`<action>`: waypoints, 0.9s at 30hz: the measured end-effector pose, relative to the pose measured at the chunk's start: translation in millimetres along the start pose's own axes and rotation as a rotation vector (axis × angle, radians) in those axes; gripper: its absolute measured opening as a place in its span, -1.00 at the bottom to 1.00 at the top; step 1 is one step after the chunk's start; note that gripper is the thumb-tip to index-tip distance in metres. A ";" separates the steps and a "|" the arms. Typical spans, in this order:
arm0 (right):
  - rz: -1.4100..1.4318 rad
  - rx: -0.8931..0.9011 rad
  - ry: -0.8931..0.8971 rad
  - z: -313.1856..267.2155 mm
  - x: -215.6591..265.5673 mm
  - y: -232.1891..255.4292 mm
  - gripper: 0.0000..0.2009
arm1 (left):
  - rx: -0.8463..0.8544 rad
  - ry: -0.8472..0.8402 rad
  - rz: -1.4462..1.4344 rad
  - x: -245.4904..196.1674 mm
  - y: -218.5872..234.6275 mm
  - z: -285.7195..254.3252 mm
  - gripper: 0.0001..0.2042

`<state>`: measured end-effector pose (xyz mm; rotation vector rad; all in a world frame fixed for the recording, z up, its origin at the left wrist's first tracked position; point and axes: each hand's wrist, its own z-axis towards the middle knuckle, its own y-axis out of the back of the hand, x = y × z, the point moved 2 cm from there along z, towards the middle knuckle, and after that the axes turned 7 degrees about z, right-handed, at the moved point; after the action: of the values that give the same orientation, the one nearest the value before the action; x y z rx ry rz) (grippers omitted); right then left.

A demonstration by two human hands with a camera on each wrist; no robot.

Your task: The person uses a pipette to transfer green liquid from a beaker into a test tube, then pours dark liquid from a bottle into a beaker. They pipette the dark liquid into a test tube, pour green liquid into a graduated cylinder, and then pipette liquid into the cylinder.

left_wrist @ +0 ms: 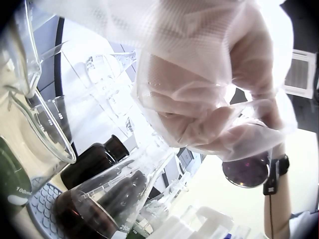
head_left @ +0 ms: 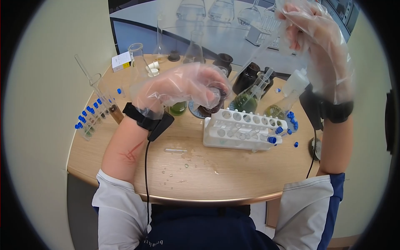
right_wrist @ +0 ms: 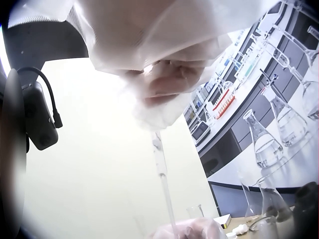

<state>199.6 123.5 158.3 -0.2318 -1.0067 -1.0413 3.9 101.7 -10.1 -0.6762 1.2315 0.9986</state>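
My left hand (head_left: 187,85), in a clear plastic glove, grips a small clear glass vessel (left_wrist: 246,172) with dark purple liquid. Most of the vessel is hidden by the glove; its round base shows below the fingers. Raised high at the right, my gloved right hand (head_left: 318,46) pinches the top of a long translucent dropper (right_wrist: 160,162). The dropper slants down toward the left hand, and its lower end overlaps that hand in the right wrist view. Just below the left hand, a conical flask (left_wrist: 89,211) with dark brownish liquid stands on a blue-grey mat (left_wrist: 42,199).
A white test tube rack (head_left: 233,143) stands front centre-right. Behind are a flask with green liquid (head_left: 246,103) and brown bottles (head_left: 246,79). Blue-capped tubes (head_left: 92,114) stand at the left. A loose glass tube (head_left: 176,150) and droplets (head_left: 186,166) lie near the front.
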 end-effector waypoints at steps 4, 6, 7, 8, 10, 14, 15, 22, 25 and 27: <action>-0.230 0.027 -0.024 -6.0 -9.7 15.3 -0.77 | 0.005 0.010 -0.061 0.9 1.6 -0.4 -0.63; -0.216 0.014 -0.003 -10.0 -16.0 18.9 -0.79 | 0.008 0.016 -0.042 -2.1 0.5 -1.5 -0.64; -0.208 0.008 0.011 -12.7 -17.6 18.4 -0.79 | -0.005 0.021 -0.014 -1.5 0.9 -1.3 -0.64; -0.183 -0.018 0.032 -17.4 -18.1 15.2 -0.80 | -0.017 0.027 0.014 1.0 1.3 -0.6 -0.64; -0.132 -0.075 0.073 -26.0 -17.1 8.3 -0.82 | -0.027 0.039 0.071 -0.3 -0.2 -0.2 -0.63; 0.026 -0.104 -0.022 -23.5 -18.5 9.2 -0.92 | -0.033 0.068 0.048 -0.1 -3.6 -0.5 -0.63; 0.026 -0.110 -0.052 -22.6 -18.6 11.5 -0.95 | -0.025 0.061 0.025 1.5 -3.5 0.2 -0.63; 0.009 -0.104 -0.017 -17.0 -21.5 13.3 -0.96 | 0.015 0.028 -0.036 2.2 -2.0 2.2 -0.63; 0.018 -0.098 0.002 -17.7 -19.2 11.8 -0.93 | 0.015 0.053 -0.039 0.7 -2.5 1.9 -0.61; 0.065 -0.080 0.020 -19.1 -19.4 12.7 -0.88 | 0.007 0.069 -0.049 -0.8 -3.5 1.6 -0.61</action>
<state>218.5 130.7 136.1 -0.3167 -0.9347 -1.0240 7.7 101.4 -9.3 -0.7373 1.2726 0.9362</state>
